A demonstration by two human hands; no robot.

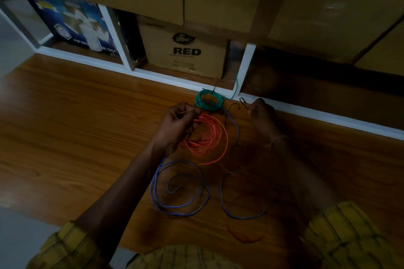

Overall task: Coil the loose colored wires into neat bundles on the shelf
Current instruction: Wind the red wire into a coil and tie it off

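My left hand (pixel 178 125) pinches the light, springy orange wire coil (pixel 207 135) at its rim on the wooden shelf (pixel 87 105), while my right hand (pixel 263 114) seems, in the dimness, to pinch a thin dark wire (pixel 231 109); the limp blue wire (pixel 179 188) sprawls nearer me.

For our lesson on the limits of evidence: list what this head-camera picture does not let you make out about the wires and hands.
Head view only:
- Left hand: its curled fingers hide which strands of the red wire and blue wire it grips.
- Right hand: dim light and its back hide the fingertips; the thin dark wire there is too fine to trace.
- Green coil: its tail runs behind the shelf divider.
- Small print on the cardboard box is blurred.
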